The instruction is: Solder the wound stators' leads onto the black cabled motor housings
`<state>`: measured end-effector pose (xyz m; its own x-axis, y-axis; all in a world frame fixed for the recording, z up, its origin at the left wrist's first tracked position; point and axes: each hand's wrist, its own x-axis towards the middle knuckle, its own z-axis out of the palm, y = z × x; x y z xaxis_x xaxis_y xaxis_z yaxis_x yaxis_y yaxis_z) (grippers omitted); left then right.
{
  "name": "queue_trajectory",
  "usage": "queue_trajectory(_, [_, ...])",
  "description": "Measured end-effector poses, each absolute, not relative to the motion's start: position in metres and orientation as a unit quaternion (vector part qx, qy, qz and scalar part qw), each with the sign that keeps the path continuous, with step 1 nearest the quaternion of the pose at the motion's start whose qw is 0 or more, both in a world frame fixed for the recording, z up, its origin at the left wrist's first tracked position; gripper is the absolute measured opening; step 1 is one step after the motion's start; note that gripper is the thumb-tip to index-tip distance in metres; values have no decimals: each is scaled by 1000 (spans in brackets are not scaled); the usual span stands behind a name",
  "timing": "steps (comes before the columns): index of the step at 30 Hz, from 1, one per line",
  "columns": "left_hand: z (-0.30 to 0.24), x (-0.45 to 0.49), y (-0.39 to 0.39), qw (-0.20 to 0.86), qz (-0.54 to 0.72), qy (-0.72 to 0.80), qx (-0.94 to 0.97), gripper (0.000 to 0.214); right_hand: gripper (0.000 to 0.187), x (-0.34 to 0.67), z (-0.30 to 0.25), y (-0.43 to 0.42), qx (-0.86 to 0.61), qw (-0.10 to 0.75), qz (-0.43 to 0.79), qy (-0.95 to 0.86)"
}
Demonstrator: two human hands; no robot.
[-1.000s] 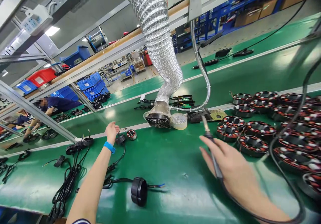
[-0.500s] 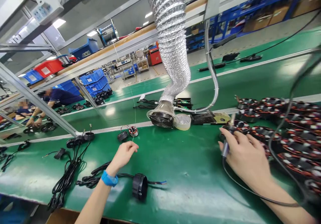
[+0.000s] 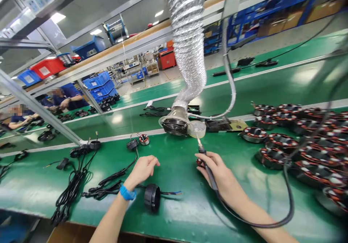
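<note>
My right hand [image 3: 224,176] is closed around a soldering iron [image 3: 209,170], whose metal tip points up at a round translucent dish [image 3: 197,129]. A small dark, reddish piece shows at its fingertips, partly hidden. My left hand [image 3: 145,168], with a blue wristband, hovers over the green bench with its fingers curled together; whatever they pinch does not show. Below it, a black round housing [image 3: 152,198] lies on its side with a cable and bare coloured wire ends. Beyond the left hand sit a small wound stator [image 3: 144,139] and a black cap [image 3: 132,144].
Several larger wound stators [image 3: 282,140] cover the bench's right side. Black cables [image 3: 70,188] lie at left. A fume hood [image 3: 175,123] on a silver duct [image 3: 187,36] hangs over the centre. Co-workers [image 3: 67,98] sit at far left. A wire spool [image 3: 116,31] stands on the shelf.
My right hand has moved left with the soldering iron, from the stators to the dish. My left hand has shifted slightly right. The view has turned a little.
</note>
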<state>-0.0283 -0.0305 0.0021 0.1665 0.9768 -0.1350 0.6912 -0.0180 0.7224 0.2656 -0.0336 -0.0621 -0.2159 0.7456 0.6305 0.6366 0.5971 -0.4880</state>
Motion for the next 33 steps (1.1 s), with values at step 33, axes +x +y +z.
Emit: queue_trajectory(33, [-21, -26, 30, 568, 326, 541, 528, 50, 44, 172, -76, 13, -278, 424, 258, -822])
